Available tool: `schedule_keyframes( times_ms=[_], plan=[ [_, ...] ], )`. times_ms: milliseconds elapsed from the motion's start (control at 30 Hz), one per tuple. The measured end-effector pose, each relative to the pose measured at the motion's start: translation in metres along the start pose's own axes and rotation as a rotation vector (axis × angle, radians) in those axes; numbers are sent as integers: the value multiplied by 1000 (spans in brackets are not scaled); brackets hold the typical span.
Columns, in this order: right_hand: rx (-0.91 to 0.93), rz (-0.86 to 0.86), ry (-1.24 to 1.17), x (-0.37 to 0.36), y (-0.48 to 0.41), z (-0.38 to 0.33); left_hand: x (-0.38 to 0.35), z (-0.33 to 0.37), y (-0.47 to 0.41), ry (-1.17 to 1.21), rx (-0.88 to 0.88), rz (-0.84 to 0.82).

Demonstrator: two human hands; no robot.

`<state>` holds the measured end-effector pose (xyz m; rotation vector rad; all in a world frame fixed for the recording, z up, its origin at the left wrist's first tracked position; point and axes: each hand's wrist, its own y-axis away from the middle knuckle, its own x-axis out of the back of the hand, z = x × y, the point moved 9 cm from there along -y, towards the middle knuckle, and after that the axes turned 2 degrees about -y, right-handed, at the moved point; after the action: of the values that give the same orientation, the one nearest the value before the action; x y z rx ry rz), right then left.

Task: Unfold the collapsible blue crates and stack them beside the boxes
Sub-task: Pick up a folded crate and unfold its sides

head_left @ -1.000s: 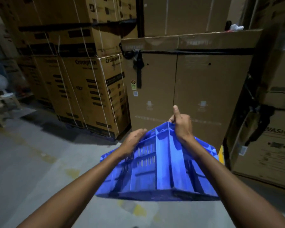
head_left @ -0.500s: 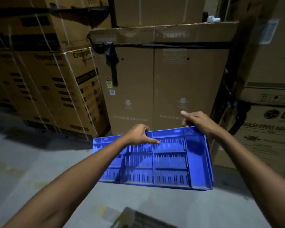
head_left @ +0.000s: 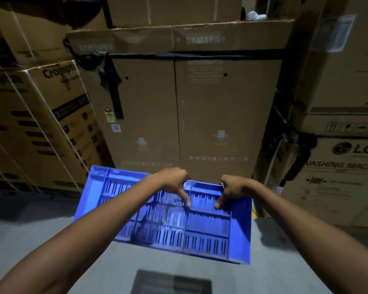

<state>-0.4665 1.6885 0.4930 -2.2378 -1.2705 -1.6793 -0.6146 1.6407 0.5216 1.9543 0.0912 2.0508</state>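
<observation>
Both hands clamp the far rim of the blue crate (head_left: 168,217): left hand (head_left: 172,183) near the middle, right hand (head_left: 232,190) beside it, thumbs pressing the slatted panel. The collapsed crate hangs above the floor (head_left: 30,240), long axis left-right, before the cardboard boxes (head_left: 179,107).

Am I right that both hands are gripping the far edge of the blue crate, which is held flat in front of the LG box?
Not quite: the box straight behind the blue crate is the Samsung box; the LG box stands off to the right. The head view shows this. The rest holds: the left hand and right hand both grip the crate's far edge, and it is held roughly flat.
</observation>
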Motion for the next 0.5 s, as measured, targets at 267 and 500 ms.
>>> schedule_keyframes(
  times_ms=[267,500],
  plan=[
    [25,205,415,-7,-93,-5,-82,-95,-61,49,144,-160],
    [-23,300,364,-2,-185,42,-92,-146,-143,-19,215,-47]
  ],
)
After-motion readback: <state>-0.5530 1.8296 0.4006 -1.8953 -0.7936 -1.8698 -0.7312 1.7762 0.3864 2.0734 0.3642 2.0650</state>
